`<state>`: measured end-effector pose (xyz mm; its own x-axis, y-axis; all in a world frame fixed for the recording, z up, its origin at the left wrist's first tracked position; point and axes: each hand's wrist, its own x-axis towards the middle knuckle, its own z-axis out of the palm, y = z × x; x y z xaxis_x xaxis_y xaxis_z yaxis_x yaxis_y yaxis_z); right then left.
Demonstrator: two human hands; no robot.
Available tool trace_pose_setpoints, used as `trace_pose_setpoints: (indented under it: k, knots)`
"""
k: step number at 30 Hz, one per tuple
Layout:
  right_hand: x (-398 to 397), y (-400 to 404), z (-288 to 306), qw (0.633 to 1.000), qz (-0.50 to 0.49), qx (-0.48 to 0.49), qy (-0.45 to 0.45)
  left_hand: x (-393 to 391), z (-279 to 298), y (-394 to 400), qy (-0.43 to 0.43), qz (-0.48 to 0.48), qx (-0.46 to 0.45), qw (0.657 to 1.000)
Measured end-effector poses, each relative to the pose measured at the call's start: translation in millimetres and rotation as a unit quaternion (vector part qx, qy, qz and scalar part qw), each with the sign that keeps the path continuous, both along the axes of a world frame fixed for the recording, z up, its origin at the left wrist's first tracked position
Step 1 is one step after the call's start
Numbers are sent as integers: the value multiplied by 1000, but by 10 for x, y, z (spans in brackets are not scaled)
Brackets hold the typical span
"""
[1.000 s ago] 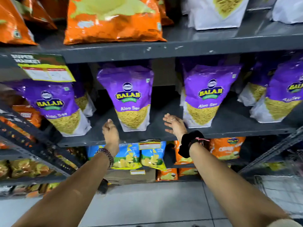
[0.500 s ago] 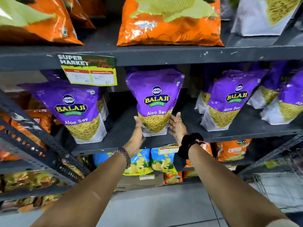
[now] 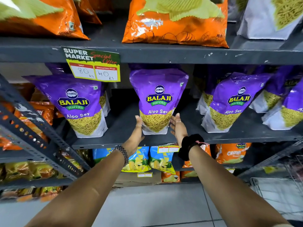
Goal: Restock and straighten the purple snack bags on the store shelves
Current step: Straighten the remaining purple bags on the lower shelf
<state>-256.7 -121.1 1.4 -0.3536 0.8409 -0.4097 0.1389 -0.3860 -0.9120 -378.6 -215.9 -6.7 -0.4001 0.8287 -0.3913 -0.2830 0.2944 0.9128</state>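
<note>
A purple Balaji Aloo Sev bag (image 3: 158, 99) stands upright in the middle of the dark grey shelf (image 3: 114, 142). My left hand (image 3: 136, 131) cups its lower left corner, thumb on the front. My right hand (image 3: 177, 126) is at the lower right edge, fingers spread, palm facing the bag and just touching it. A second purple bag (image 3: 77, 102) leans at the left, with another behind it. A third (image 3: 236, 102) leans at the right, with more purple bags (image 3: 291, 112) crowded beyond it.
A yellow price tag (image 3: 93, 66) hangs from the shelf above, which holds orange chip bags (image 3: 177, 22). A slanted grey metal brace (image 3: 41, 128) crosses the left side. Blue-and-yellow bags (image 3: 139, 161) and orange bags fill the shelf below. A wire basket (image 3: 278, 194) sits at lower right.
Both hands came in from the shelf edge to either side of the middle purple bag and now rest at its lower corners. The view has moved closer and shifted left.
</note>
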Motion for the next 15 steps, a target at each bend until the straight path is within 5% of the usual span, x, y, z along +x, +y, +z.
trace_pose_setpoints:
  k: [3,9,15]
  knots:
    - [51,-44,-71,997,-32,12,-68,7,-65,-106,11,87,2,996]
    - [-184,-331,-134,991,96,-61,-63,-339,-459,-586,68,321,-37,944]
    - [-871,-722,-37,986,150,-68,14,-1022,-262,-996,87,383,-81,916]
